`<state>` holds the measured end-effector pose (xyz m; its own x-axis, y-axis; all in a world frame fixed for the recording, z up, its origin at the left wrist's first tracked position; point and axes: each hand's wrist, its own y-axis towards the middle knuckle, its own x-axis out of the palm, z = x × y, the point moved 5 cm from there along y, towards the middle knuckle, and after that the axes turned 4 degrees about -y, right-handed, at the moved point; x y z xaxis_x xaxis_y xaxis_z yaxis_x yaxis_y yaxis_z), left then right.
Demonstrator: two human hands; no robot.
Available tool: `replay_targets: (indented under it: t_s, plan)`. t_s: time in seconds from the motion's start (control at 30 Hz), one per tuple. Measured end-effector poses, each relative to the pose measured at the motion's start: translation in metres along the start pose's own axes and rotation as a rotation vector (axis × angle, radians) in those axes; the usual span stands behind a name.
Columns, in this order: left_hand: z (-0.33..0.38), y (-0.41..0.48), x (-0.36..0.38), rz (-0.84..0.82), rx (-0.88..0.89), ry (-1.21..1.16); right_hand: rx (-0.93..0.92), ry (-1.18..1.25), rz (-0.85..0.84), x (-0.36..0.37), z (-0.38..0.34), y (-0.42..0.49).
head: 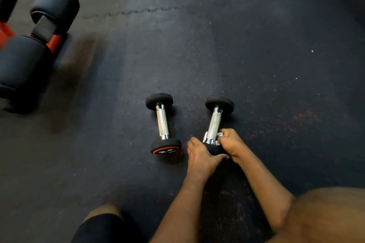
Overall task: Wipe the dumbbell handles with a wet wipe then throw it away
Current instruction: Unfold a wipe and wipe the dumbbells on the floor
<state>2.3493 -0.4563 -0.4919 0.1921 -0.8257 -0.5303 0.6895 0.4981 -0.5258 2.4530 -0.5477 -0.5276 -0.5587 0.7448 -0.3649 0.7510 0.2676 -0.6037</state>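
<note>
Two small dumbbells with chrome handles and black ends lie side by side on the dark rubber floor. The left dumbbell lies free, its near end marked 2.5. On the right dumbbell, my left hand grips the near black end. My right hand presses a crumpled white wet wipe around the lower part of that chrome handle. Most of the wipe is hidden under my fingers and behind the handle.
A gym bench frame with large black foam rollers and orange metal stands at the far left. My knees are at the bottom: one in black shorts, one bare at the right. A seam crosses the floor mats.
</note>
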Motion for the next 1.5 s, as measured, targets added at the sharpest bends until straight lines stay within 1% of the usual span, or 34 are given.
replay_targets:
  t_s: [0.1,0.2,0.27,0.33,0.37,0.4,0.43,0.53,0.57,0.6,0.63,0.7,0.73,0.77,0.8,0.87,0.9,0.93,1.0,1.03,1.07,1.1,1.17,1.2,1.23,1.3,1.37,1.43,1.5]
  plan:
    - [0.000,-0.005,0.001,0.022,0.004,-0.008,-0.026,-0.123,0.011,-0.003,0.007,-0.008]
    - [0.001,-0.004,0.003,0.042,0.030,-0.006,-0.072,-0.254,0.101,-0.022,0.001,-0.019]
    - [0.000,-0.001,0.002,0.031,0.022,0.003,-0.217,-0.264,0.219,-0.038,-0.020,-0.025]
    - [-0.001,0.001,0.001,0.026,0.004,-0.005,-0.436,-0.289,0.361,-0.056,-0.052,-0.034]
    - [-0.001,0.001,0.001,0.025,-0.002,-0.009,-0.562,-0.322,0.387,-0.059,-0.065,-0.036]
    - [-0.001,0.001,0.001,0.024,0.001,-0.006,-0.665,-0.380,0.347,-0.058,-0.072,-0.034]
    - [-0.001,0.001,0.001,0.020,0.008,-0.003,-0.743,-0.471,0.246,-0.053,-0.074,-0.034]
    - [-0.004,0.001,0.002,0.025,0.022,-0.018,-1.006,-0.911,-0.202,-0.018,-0.050,-0.043]
    - [-0.004,0.001,0.002,0.027,0.022,-0.019,-1.106,-1.044,-0.266,-0.014,-0.042,-0.043]
    - [-0.003,0.001,0.002,0.029,0.024,-0.017,-1.185,-1.126,-0.250,-0.015,-0.043,-0.037]
    - [-0.002,0.001,0.003,0.031,0.026,-0.012,-1.181,-1.154,-0.162,-0.021,-0.050,-0.025]
    - [-0.001,0.000,0.003,0.036,0.019,-0.009,-1.051,-1.133,0.042,-0.037,-0.069,-0.001]
    - [0.000,0.000,0.003,0.034,0.011,-0.013,-0.990,-1.142,0.088,-0.038,-0.072,0.006]
    - [0.000,0.000,0.002,0.028,0.008,-0.020,-0.990,-1.158,0.078,-0.031,-0.072,0.005]
    - [0.000,0.000,0.002,0.022,0.011,-0.028,-1.014,-1.182,0.001,-0.021,-0.066,-0.001]
    - [0.001,-0.002,0.003,0.007,0.017,-0.038,-1.094,-1.231,-0.244,-0.003,-0.052,-0.021]
    - [0.001,-0.004,0.003,0.009,0.019,-0.037,-1.128,-1.269,-0.278,-0.003,-0.057,-0.024]
    - [0.002,-0.005,0.002,0.013,0.022,-0.032,-1.134,-1.310,-0.233,-0.005,-0.067,-0.018]
    - [0.003,-0.007,0.003,0.014,0.020,-0.025,-1.045,-1.415,-0.069,-0.012,-0.089,0.001]
    - [0.004,-0.006,0.002,0.011,0.017,-0.026,-1.000,-1.477,-0.012,-0.010,-0.093,0.007]
    - [0.004,-0.006,0.002,0.008,0.016,-0.030,-0.994,-1.529,-0.020,-0.003,-0.091,0.007]
    - [0.004,-0.006,0.001,0.005,0.013,-0.034,-1.014,-1.576,-0.080,0.009,-0.083,0.001]
    - [0.004,-0.006,0.001,-0.009,0.006,-0.037,-1.077,-1.623,-0.282,0.024,-0.069,-0.015]
    - [0.004,-0.006,0.001,-0.008,0.008,-0.034,-1.092,-1.613,-0.311,0.021,-0.071,-0.017]
    - [0.004,-0.006,0.002,-0.004,0.006,-0.027,-1.094,-1.607,-0.278,0.015,-0.078,-0.012]
    - [0.005,-0.005,0.002,-0.003,-0.001,-0.019,-1.054,-1.594,-0.129,-0.001,-0.096,0.008]
    - [0.005,-0.003,0.001,-0.011,-0.006,-0.031,-1.024,-1.549,-0.008,-0.006,-0.094,0.015]
    - [0.003,-0.003,0.001,-0.024,-0.015,-0.044,-1.066,-1.525,0.028,-0.001,-0.072,0.004]
    - [0.004,-0.004,0.001,-0.033,-0.015,-0.044,-1.181,-1.432,-0.010,0.000,-0.055,-0.008]
